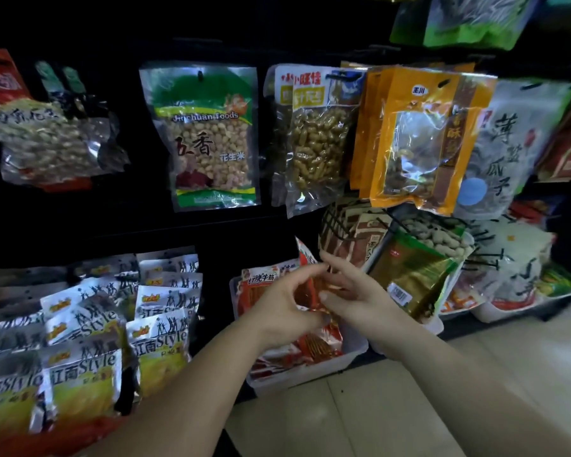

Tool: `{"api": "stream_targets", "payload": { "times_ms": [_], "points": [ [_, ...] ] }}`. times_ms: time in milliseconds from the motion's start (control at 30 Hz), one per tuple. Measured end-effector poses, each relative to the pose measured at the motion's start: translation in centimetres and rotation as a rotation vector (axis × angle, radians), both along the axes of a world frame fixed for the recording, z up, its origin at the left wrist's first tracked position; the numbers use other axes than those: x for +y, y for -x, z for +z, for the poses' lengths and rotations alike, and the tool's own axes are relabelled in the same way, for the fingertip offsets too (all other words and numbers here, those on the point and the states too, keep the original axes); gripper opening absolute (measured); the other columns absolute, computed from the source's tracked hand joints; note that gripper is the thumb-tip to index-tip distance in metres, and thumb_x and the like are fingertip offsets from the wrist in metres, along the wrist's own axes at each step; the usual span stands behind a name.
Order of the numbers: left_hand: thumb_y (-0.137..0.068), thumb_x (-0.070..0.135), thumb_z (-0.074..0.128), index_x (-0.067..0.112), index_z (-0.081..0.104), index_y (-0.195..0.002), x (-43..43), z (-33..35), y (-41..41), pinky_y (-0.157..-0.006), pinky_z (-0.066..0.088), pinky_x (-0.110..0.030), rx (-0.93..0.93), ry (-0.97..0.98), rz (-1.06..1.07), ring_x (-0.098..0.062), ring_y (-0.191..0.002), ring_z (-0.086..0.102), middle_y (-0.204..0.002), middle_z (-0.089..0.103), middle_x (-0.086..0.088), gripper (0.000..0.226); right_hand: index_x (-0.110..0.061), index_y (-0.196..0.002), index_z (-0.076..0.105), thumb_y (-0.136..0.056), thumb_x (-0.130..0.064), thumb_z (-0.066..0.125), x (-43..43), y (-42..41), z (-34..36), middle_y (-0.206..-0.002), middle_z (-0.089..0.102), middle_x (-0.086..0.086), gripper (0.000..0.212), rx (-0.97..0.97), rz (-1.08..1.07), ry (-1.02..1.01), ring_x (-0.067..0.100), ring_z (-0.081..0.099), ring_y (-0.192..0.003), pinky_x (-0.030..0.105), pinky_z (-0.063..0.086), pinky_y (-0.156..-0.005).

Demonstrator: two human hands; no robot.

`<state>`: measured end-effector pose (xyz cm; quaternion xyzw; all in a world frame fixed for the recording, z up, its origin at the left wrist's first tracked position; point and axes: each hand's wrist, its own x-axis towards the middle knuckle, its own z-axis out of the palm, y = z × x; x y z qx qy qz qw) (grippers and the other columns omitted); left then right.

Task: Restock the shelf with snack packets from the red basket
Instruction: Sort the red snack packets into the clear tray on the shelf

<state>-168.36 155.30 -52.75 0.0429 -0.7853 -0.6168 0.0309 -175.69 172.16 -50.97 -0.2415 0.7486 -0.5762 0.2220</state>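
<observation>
Both hands meet at the centre, over the white tray (310,372) at 6 o'clock. The left hand (277,311) has the red packet (312,286) in its grip at the 9 o'clock edge, fingers curled round it. The right hand (353,291) pinches the 3 o'clock edge between thumb and forefinger. The packet stands nearly upright above the other red packets lying in the tray.

The likely trouble is that the foil looks slick and both grips are light edge pinches, so the packet may slip and land crooked. A gold packet (409,278) also leans just beside the right wrist at 3 o'clock. A sideways nudge could tip it to the floor (409,407).
</observation>
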Motion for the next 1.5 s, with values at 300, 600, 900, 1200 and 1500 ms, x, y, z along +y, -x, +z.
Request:
{"api": "stream_targets", "payload": {
  "times_ms": [300, 600, 900, 1200, 1500],
  "points": [
    [-0.096, 0.041, 0.071, 0.058, 0.028, -0.152, -4.1, -1.0, 0.0, -0.085, 0.059, -0.025, 0.117, -0.103, 0.414, -0.007, -0.112, 0.064, -0.124, 0.063, 0.015, 0.073, -0.064, -0.143, 0.043, -0.099, -0.032, 0.069, -5.6, 0.5, 0.2, -0.129, 0.073, -0.006, 0.06, -0.29, -0.048, 0.254, 0.022, 0.072, -0.117, 0.04, 0.063, -0.087],
    [-0.082, -0.003, 0.083, 0.032, 0.053, -0.135, -9.2, -5.3, 0.8, -0.069, 0.061, -0.023, -0.059, -0.38, 0.553, -0.002, -0.085, 0.074, -0.106, 0.074, 0.008, 0.07, -0.045, -0.157, 0.03, -0.091, -0.006, 0.079, -9.8, 4.8, -1.9, -0.111, 0.078, -0.001, 0.091, -0.018, 0.019, -0.082, 0.019, 0.076, -0.101, 0.048, 0.061, -0.092],
    [-0.091, 0.002, 0.073, 0.036, 0.072, -0.093, -11.3, -11.0, 2.9, -0.062, 0.05, -0.008, -0.146, -0.031, 0.551, 0.002, -0.076, 0.069, -0.096, 0.074, 0.009, 0.034, -0.019, -0.078, 0.072, -0.089, 0.002, 0.074, -15.4, 10.7, -10.7, -0.082, 0.071, 0.015, 0.024, 0.339, 0.18, -0.32, 0.028, 0.066, -0.076, 0.04, 0.054, -0.073],
    [-0.085, -0.006, 0.071, 0.024, 0.06, -0.13, -11.9, -13.8, 4.9, -0.077, 0.054, -0.018, -0.388, -0.153, 0.491, -0.005, -0.106, 0.062, -0.121, 0.065, 0.009, 0.055, -0.035, -0.073, 0.059, -0.097, -0.017, 0.065, -14.1, 12.0, -20.1, -0.076, 0.057, -0.008, 0.03, 0.104, 0.28, -0.507, 0.004, 0.051, -0.064, 0.016, 0.042, -0.059],
    [-0.092, -0.003, 0.066, 0.02, 0.069, -0.12, -11.3, -13.1, 3.1, -0.052, 0.045, -0.002, -0.397, -0.178, 0.556, -0.003, -0.093, 0.066, -0.106, 0.072, 0.005, 0.036, -0.036, -0.124, 0.069, -0.093, -0.009, 0.062, -14.5, 12.4, -18.2, -0.127, 0.064, -0.006, 0.041, 0.18, 0.419, -0.783, 0.013, 0.062, -0.11, 0.031, 0.053, -0.091]
  ]
}}
